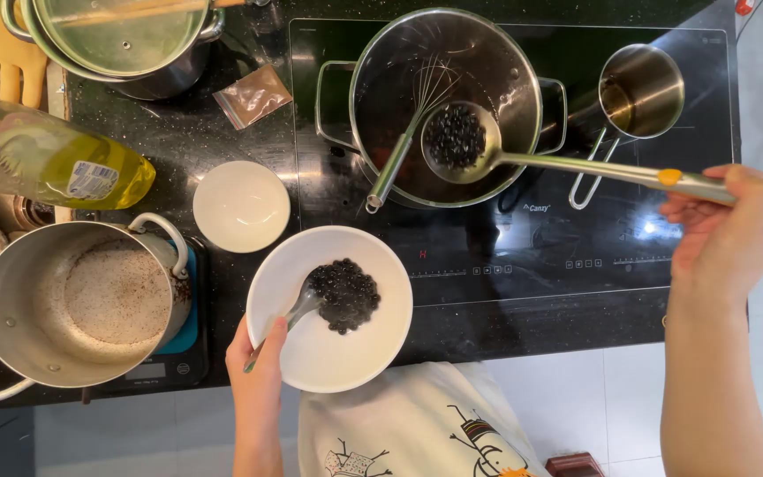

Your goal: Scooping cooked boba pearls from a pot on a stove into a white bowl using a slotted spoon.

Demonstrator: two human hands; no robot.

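The right hand (726, 234) is closed around the far end of a long steel ladle (459, 140), whose bowl hangs over the big pot (446, 106) on the black cooktop (523, 265). The ladle carries a heap of small black pearls (454, 135) and is held level, most likely so liquid falls back into the pot and not onto the glass. A whisk (408, 132) leans inside the pot, its handle resting on the near rim.

The left hand (258, 362) grips the near-left rim of a white bowl (328, 309), thumb over the edge and fingers below, apparently to steady it. The bowl sits at the near edge of the desk (178, 132), just in front of the cooktop. The same thumb seems to pin the handle of a spoon (289, 318) (the hand's hold on it is hard to make out), which lies in the bowl beside a second heap of pearls (344, 294).

A smaller empty white bowl (241, 206) stands just behind and to the left. At the near-left corner a steel pot (81, 305) sits on a blue scale (183, 340). A yellow bottle (64, 159) lies on its side behind it, a lidded pot (125, 40) fills the far-left corner, and a small brown packet (253, 95) lies beside it. A small saucepan (639, 90) stands at the cooktop's far-right.
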